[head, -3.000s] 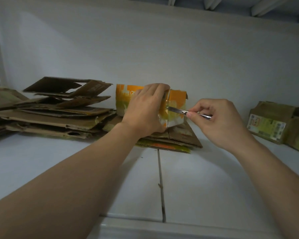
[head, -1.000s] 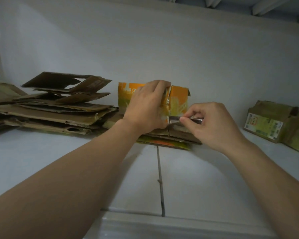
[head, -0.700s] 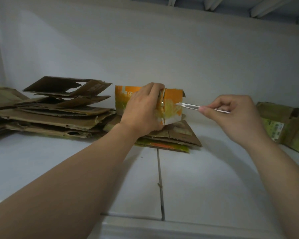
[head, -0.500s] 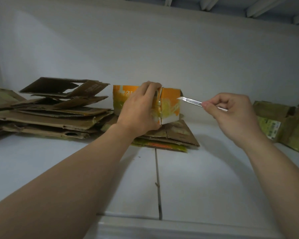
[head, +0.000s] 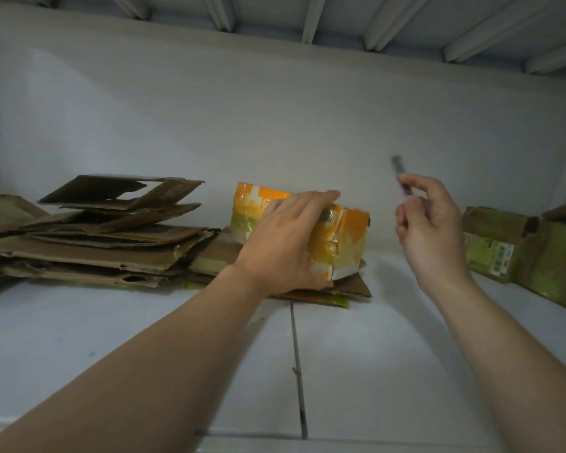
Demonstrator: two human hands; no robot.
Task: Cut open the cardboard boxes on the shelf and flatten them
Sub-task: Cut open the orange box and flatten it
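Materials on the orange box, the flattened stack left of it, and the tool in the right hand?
The orange box: printed cardboard, glossy, likely film or tape over it; sheen, split seam. The flattened stack: plain brown corrugated cardboard, matte; ragged layered edges. The tool: blurred, thin, grey; possibly metal.

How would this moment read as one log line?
left hand: rests on orange printed cardboard box | right hand: pinches slim metal cutter, apart from box

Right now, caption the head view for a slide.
Left hand presses the orange box; right hand holds the cutter apart.
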